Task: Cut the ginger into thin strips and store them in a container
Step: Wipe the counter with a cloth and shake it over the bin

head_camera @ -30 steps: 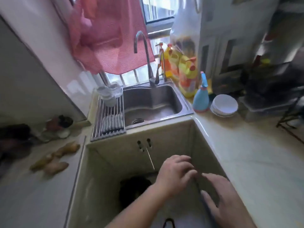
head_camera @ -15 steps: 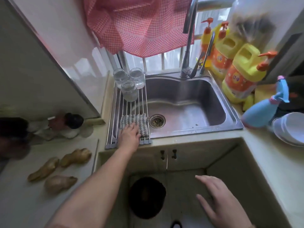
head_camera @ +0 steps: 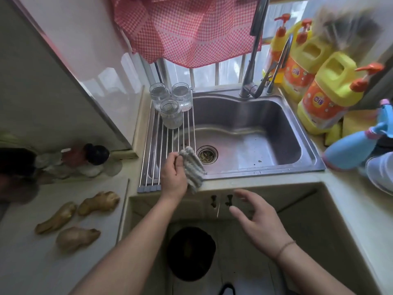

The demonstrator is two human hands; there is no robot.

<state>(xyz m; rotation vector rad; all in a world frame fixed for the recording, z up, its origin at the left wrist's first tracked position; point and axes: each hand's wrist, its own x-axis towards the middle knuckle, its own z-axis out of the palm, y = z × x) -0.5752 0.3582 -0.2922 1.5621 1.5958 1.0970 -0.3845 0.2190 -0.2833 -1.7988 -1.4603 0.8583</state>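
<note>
Left hand point(head_camera: 173, 177): fingers point(head_camera: 176, 159) pinch a striped cloth point(head_camera: 192, 168), lifted over the rack point(head_camera: 170, 143) at the sink's point(head_camera: 255, 133) near rim. Right hand point(head_camera: 258, 225): fingers point(head_camera: 244, 195) spread, holding nothing, just right of the cloth, below the table point(head_camera: 350, 194) edge. Ginger point(head_camera: 78, 220): three pieces on the table, well left of the left fingers. Three glasses point(head_camera: 171, 103): upright on the rack, beyond the left fingers.

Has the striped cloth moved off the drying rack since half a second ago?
Yes. The striped cloth lay flat on the drying rack; now the left hand grips it, lifted and hanging at the rack's right edge, toward the sink.
</note>
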